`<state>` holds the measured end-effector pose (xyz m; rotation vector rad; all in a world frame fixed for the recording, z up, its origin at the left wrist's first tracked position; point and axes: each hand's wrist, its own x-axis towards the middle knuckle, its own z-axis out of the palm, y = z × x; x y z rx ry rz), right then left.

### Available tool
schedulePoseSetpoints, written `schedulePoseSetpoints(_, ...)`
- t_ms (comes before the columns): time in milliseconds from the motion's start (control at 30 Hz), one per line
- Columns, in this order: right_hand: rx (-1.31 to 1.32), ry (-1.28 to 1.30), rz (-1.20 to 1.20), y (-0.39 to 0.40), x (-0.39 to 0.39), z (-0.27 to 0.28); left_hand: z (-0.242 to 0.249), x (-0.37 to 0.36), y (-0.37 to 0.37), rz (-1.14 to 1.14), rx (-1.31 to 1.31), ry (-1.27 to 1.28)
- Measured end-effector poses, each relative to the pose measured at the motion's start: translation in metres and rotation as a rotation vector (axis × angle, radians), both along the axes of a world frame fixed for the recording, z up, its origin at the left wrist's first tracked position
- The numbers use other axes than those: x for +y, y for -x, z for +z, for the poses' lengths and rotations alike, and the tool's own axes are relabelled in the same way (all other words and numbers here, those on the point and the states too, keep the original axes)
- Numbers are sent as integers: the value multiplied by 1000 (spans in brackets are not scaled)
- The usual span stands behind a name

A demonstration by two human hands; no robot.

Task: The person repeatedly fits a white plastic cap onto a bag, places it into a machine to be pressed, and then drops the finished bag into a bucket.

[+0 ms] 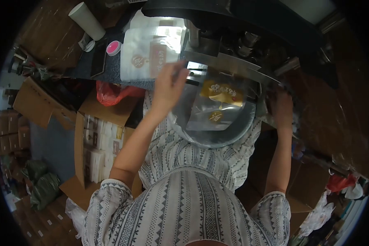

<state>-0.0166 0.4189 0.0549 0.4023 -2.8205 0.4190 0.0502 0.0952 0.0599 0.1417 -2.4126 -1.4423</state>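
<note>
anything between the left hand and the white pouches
Nothing visible: the left hand overlaps the pouches' lower right corner in view, though touching can't be confirmed. The pink pot sits off to their left, clear of the hand.

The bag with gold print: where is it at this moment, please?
In the head view, the bag lies just right of centre, inside the outline of the round tub, between the left hand and the right hand.
</note>
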Motion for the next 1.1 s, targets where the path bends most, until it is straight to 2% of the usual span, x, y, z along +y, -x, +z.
schedulePoseSetpoints(33, -55, 21, -17, -1, 1, 0, -13, -27, 6, 156, 285, 530)
schedulePoseSetpoints(67, -109, 43, -38, -3, 1, 2, -29, -35, -3, 152, 281, 532)
schedulePoseSetpoints(133, -118, 86, -36, -5, 1, 9, -47, -40, -22, 93, 207, 1112)
schedulePoseSetpoints(167, -128, 129, -34, -8, 0, 13, -45, -49, -27, 92, 212, 1114)
schedulePoseSetpoints(200, -131, 128, -39, -15, 0, 19, -35, -55, -34, 59, 123, 953)
schedulePoseSetpoints(233, -179, 239, -71, -24, 2, 26, -29, -58, -41, 28, 30, 787)
schedulePoseSetpoints(267, -222, 347, -98, -29, 1, 36, -26, -60, -48, 32, 26, 781)
schedulePoseSetpoints(300, -223, 342, -91, -35, -5, 48, -23, -61, -54, 96, -11, 669)
schedulePoseSetpoints(333, -328, 492, 8, -44, -18, 60, -19, -61, -60, 155, -46, 561)
schedulePoseSetpoints(367, -433, 644, 104, -51, -32, 67, -11, -52, -64, 152, -47, 563)
schedulePoseSetpoints(400, -434, 647, 99, -57, -51, 70, -2, -35, -68, 142, 30, 545)
schedulePoseSetpoints(467, -254, 615, 471, -61, -87, 75, 13, -18, -71, 135, 113, 528)
schedulePoseSetpoints(500, -251, 616, 476, -62, -95, 76, 20, -15, -71, 73, 171, 517)
schedulePoseSetpoints(567, -29, 340, 633, -62, -104, 77, 28, -9, -74, 14, 226, 511)
schedulePoseSetpoints(600, -31, 342, 634, -62, -105, 75, 31, -6, -77, -104, 179, 472)
schedulePoseSetpoints(633, -178, 463, 676, -61, -104, 72, 31, -1, -77, -222, 131, 430)
schedulePoseSetpoints(667, -326, 581, 716, -61, -103, 69, 26, 4, -76, -224, 130, 428)
schedulePoseSetpoints(700, -325, 580, 714, -58, -101, 67, 17, 8, -74, -293, 36, 345)
schedulePoseSetpoints(767, -474, 674, 460, -53, -93, 62, 5, 20, -63, -365, -54, 261)
schedulePoseSetpoints(833, -382, 636, 375, -50, -81, 57, -1, 30, -43, -382, -432, -62)
schedulePoseSetpoints(867, -293, 598, 289, -49, -74, 56, -3, 33, -31, -382, -431, -62)
schedulePoseSetpoints(933, -279, 508, 276, -56, -57, 65, -8, 39, -8, -339, -547, -353)
schedulePoseSetpoints(967, -265, 418, 263, -59, -48, 67, -9, 43, -1, -342, -551, -355)
schedulePoseSetpoints(1000, -268, 416, 261, -59, -37, 65, -10, 47, 4, -289, -583, -555)
schedulePoseSetpoints(1033, -176, 276, 117, -57, -25, 60, -10, 48, 7, -232, -608, -755)
schedulePoseSetpoints(1067, -85, 136, -27, -55, -13, 52, -9, 49, 6, -232, -611, -757)
schedulePoseSetpoints(1100, -93, 136, -29, -50, 2, 36, -9, 49, 2, -255, -572, -737)
